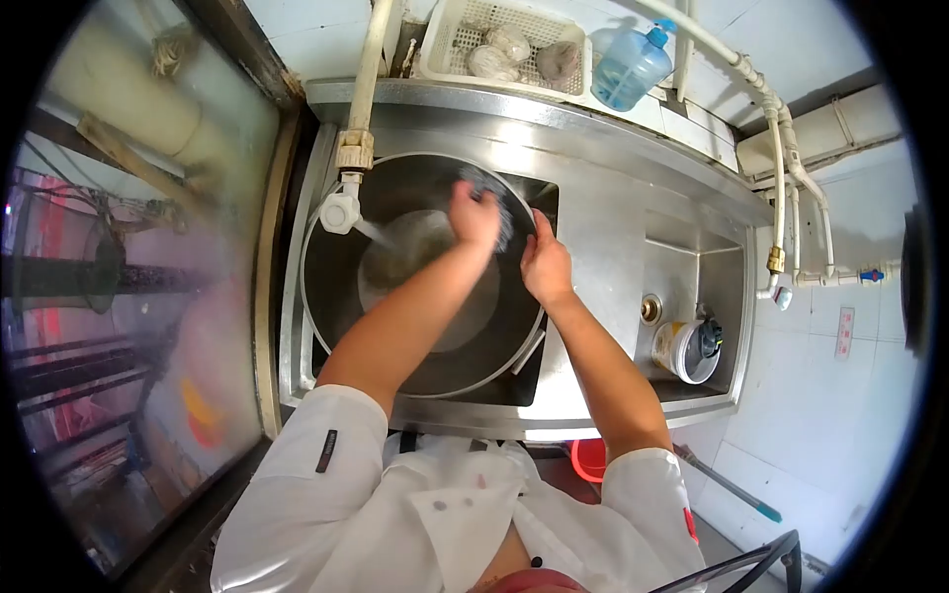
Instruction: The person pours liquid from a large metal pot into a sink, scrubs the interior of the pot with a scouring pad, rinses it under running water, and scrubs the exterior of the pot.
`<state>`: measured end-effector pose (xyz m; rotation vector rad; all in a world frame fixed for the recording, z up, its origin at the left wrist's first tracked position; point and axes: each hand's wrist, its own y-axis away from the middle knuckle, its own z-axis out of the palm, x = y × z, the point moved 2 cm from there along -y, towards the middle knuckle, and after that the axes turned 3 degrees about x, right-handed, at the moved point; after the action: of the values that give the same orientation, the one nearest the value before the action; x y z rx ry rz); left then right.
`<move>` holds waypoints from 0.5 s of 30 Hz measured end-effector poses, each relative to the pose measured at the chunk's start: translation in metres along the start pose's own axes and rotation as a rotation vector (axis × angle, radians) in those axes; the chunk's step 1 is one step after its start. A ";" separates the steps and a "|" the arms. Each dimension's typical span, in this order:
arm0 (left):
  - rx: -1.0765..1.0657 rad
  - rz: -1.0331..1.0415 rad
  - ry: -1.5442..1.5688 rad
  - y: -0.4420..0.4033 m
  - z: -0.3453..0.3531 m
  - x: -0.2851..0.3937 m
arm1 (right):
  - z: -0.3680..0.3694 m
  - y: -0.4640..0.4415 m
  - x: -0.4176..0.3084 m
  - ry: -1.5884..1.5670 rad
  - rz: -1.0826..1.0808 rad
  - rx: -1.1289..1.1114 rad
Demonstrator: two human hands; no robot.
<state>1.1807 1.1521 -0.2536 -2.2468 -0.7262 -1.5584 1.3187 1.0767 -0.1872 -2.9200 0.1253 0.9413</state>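
Observation:
A large round metal pot [334, 301] sits in the left sink basin, with some cloudy water in its bottom. My left hand [474, 212] is inside it near the upper right wall, closed on a grey scrubber [504, 229] that looks like steel wool, blurred by motion. The pot's rim on the right side is gripped by my right hand [547, 265], thumb and fingers at the edge. From a white tap [341, 210] at the upper left, water streams into the pot.
A smaller basin [682, 232] on the right holds a white bucket [682, 351] with a dark item in it. On the back ledge are a plastic basket [460, 25] with several balls of mesh and a blue bottle [633, 67]. A red basin [589, 459] shows below the counter.

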 end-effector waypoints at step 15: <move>-0.127 -0.149 -0.089 -0.038 0.002 -0.026 | -0.002 -0.001 0.002 0.061 -0.083 0.014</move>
<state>1.1539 1.1782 -0.2798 -2.4171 -0.8598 -1.6221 1.3218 1.0774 -0.1869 -2.9172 0.0142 0.8358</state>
